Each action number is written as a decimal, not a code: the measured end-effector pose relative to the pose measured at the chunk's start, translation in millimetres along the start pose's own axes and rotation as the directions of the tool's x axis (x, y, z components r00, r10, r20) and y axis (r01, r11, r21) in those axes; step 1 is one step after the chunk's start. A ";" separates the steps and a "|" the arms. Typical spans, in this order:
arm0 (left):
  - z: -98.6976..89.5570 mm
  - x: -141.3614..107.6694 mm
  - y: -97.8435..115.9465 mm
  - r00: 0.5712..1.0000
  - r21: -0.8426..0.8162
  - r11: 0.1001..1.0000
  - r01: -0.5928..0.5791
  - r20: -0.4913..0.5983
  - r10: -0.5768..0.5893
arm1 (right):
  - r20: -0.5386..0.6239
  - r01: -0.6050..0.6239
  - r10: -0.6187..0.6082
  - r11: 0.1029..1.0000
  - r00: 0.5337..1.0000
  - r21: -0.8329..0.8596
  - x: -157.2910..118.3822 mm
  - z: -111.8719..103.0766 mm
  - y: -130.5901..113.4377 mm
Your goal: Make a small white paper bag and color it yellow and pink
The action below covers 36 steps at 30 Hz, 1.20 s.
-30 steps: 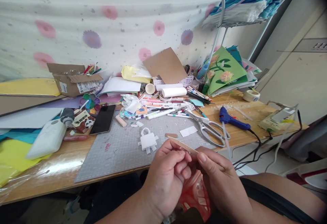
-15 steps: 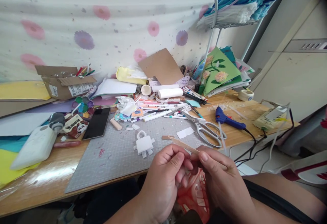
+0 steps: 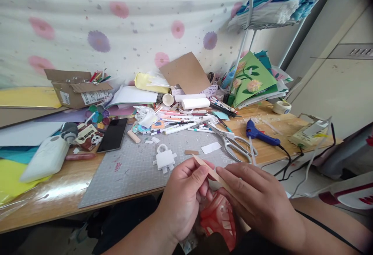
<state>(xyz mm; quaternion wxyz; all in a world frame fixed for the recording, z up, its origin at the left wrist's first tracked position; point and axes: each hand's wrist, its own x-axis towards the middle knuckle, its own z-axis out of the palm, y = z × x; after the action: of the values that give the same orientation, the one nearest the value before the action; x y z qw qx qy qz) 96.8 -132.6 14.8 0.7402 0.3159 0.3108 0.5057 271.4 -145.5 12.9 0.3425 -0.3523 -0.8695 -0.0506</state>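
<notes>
In front of me I hold a thin tan strip (image 3: 211, 173) with a pointed far end, like card or thin wood. My left hand (image 3: 184, 197) pinches it between thumb and fingers near that point. My right hand (image 3: 258, 195) grips the near part, its long fingers lying along the strip and the thumb mostly hidden. Just beyond my hands, on the grey cutting mat (image 3: 122, 181), lie a small brown piece (image 3: 191, 152), a white paper rectangle (image 3: 211, 148) and a small white bag-shaped cutout (image 3: 165, 159) with tabs and a loop.
Scissors (image 3: 233, 146) and a blue glue gun (image 3: 262, 135) lie to the right, the gun's cord trailing off the table. Behind the mat is a heap of markers (image 3: 180, 125). A phone (image 3: 113, 135) and a white glue bottle (image 3: 45, 162) are left. Beneath my hands is a red patterned bag (image 3: 220, 218).
My right hand has turned over, its fingers now stretched along the strip where its thumb pressed before. My left thumb now presses on the strip. The view has shifted slightly.
</notes>
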 end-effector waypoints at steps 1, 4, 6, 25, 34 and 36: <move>-0.2 -0.2 -0.1 1.000 0.009 1.000 -0.006 -0.004 0.006 | 0.009 -0.034 0.034 0.997 0.999 0.067 -0.5 -1.5 -0.7; -1.4 -0.1 -0.2 1.000 0.050 0.999 -0.012 -0.019 0.013 | 0.084 -0.227 0.210 0.912 0.974 0.343 0.0 -3.8 -5.9; -2.0 0.6 -0.4 0.999 0.086 0.996 -0.030 -0.023 0.032 | 0.159 -0.392 0.361 0.785 0.919 0.479 1.5 -2.6 -10.4; -8.5 2.9 -3.1 0.993 -0.064 0.994 -0.088 -0.081 0.083 | 0.589 -0.683 0.629 -0.124 0.507 0.720 4.8 11.9 -21.1; -12.4 -1.2 2.1 1.000 -0.191 0.981 -0.024 0.009 0.026 | 0.639 -0.540 0.523 -0.351 0.564 0.765 1.7 23.0 -22.1; -12.7 -1.7 2.7 0.999 -0.182 0.983 -0.012 0.048 0.021 | 0.660 -0.516 0.496 -0.412 0.564 0.751 1.1 22.9 -23.4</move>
<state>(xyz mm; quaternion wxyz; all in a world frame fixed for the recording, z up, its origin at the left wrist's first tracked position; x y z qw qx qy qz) 84.9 -131.6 9.5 0.7691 0.2623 0.2423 0.5302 242.8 -154.8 -0.2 0.4494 -0.3581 -0.3445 0.7424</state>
